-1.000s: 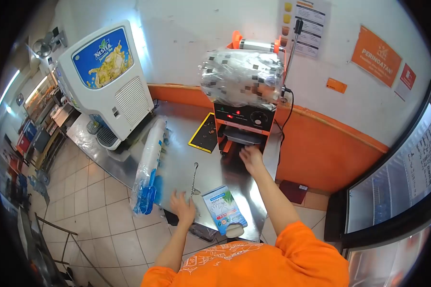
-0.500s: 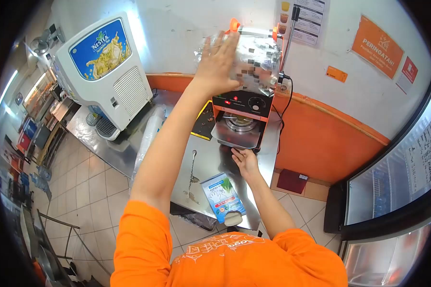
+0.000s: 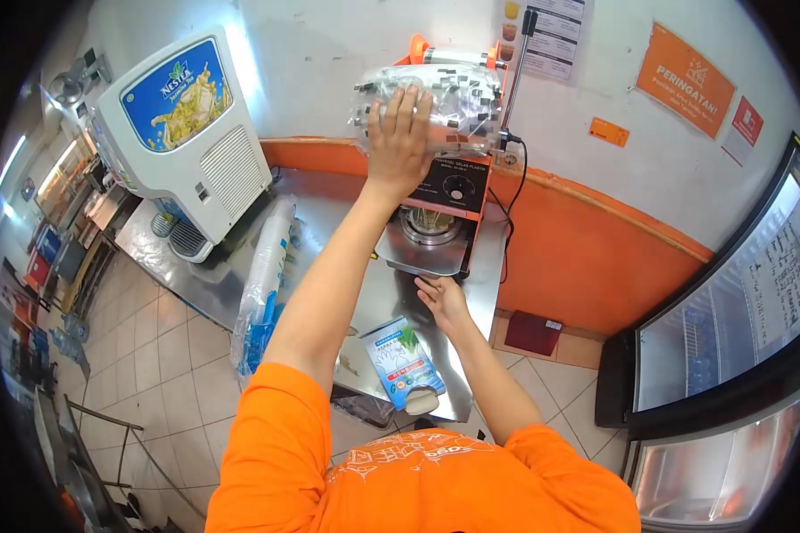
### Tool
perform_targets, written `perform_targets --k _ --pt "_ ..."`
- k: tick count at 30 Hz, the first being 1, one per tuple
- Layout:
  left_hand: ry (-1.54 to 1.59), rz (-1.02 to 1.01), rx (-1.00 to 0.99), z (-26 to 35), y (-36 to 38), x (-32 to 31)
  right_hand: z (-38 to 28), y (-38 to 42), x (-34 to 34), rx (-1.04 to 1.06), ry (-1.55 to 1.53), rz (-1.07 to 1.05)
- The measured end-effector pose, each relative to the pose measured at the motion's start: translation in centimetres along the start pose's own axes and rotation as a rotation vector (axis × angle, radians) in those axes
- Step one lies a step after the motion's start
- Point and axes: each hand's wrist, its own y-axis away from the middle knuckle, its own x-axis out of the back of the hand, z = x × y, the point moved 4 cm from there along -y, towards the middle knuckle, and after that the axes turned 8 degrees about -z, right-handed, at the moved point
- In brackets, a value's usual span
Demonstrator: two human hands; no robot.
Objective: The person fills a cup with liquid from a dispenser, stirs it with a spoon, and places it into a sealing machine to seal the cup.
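My left hand (image 3: pixel 400 147) lies flat with its fingers stretched out against the front of a roll of clear film with dark squares (image 3: pixel 471 93), mounted on top of an orange and black cup sealing machine (image 3: pixel 462 182). Lower down, a metal tray (image 3: pixel 422 258) juts from the machine, and a cup seems to sit in the round ring (image 3: pixel 429 235) above it. My right hand (image 3: pixel 447 304) is palm up at the tray's front edge, its fingers loosely bent and apart, with fingertips just under the edge.
A blue and white box with a hand picture (image 3: pixel 393 355) lies near the front edge of the steel table. Left of my forearm is a long plastic sleeve of cups (image 3: pixel 273 253). A drink dispenser (image 3: pixel 231 182) stands farther left, and a glass-door fridge (image 3: pixel 729 302) at right.
My left hand has slid down the front of the film roll, and the film's squares sit differently. My right hand stays by the tray edge. The view has shifted slightly.
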Motion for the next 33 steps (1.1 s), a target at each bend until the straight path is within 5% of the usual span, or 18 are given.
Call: perform_targets --k 11,14,16,18,21,22,27,33 --pt "0.186 -0.079 -0.032 -0.4 -1.1 2.9 -0.5 -0.2 -0.2 0.052 0.046 0.001" --pt "0.171 0.082 -0.041 -0.1 0.2 6.1 -0.7 -0.4 -0.3 0.088 0.137 0.039" --pt "0.347 0.160 0.204 -1.7 4.0 7.1 -0.6 -0.7 -0.2 0.089 0.133 0.055" --pt "0.326 0.068 0.423 -2.6 9.5 6.7 -0.9 -0.9 -0.1 0.120 0.186 0.057" --pt "0.135 -0.566 0.740 -3.9 23.3 1.8 -1.2 -1.8 0.5 0.140 0.230 0.039" --pt "0.129 -0.926 0.844 -2.9 26.8 1.6 -1.3 -1.5 0.3 0.139 0.230 0.040" --pt "0.038 -1.058 0.678 0.6 40.2 -1.2 0.5 0.7 0.9 0.155 0.329 0.186" --pt "0.112 -0.941 0.743 -0.6 40.6 -0.7 6.4 5.2 1.3 0.136 0.618 0.033"
